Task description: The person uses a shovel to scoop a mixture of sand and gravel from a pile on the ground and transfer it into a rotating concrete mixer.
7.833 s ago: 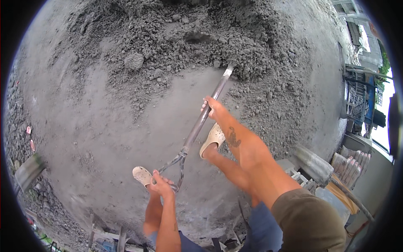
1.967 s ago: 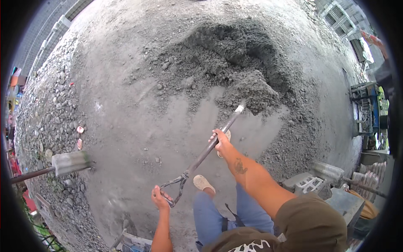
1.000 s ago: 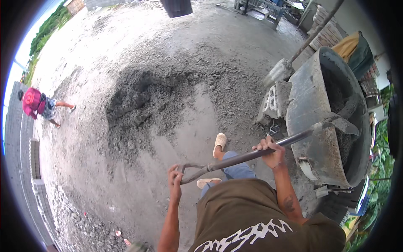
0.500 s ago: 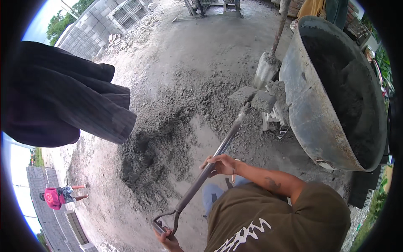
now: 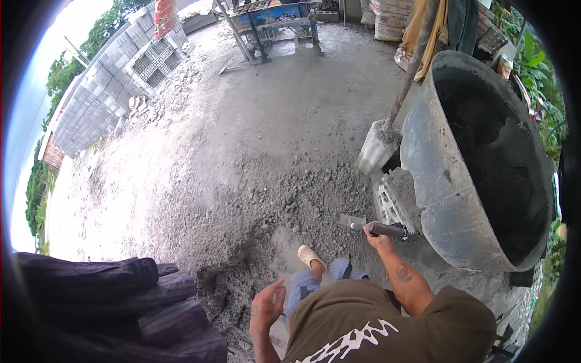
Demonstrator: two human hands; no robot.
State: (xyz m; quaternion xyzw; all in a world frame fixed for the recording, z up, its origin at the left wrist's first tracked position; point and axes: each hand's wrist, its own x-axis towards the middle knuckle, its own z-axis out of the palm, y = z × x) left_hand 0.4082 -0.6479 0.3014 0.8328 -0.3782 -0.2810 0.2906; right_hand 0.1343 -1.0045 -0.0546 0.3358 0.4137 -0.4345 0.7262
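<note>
My right hand (image 5: 379,240) is closed around the dark shaft of a shovel (image 5: 390,230), held low in front of the metal drum. The shaft is strongly foreshortened, and a flat grey metal piece shows just left of the hand; I cannot tell which end it is. My left hand (image 5: 266,307) is off the shovel, in front of my left side, with loosely bent fingers and nothing in them. A big tilted metal drum (image 5: 445,163) at the right holds wet grey mix (image 5: 514,154). Below my hands lies loose grey gravelly mix (image 5: 302,202).
A second shovel (image 5: 378,148) leans upright beside the drum, above a broken hollow block (image 5: 390,206). Dark striped cloth (image 5: 121,302) hangs close at lower left. Stacked grey blocks (image 5: 100,112) stand far left, a blue machine (image 5: 281,27) at the back, filled sacks (image 5: 390,21) behind.
My left hand has let go of the shovel's end grip. My right hand has brought the shovel round and nearer the drum. The view has tilted up, so the distant person is out of sight.
</note>
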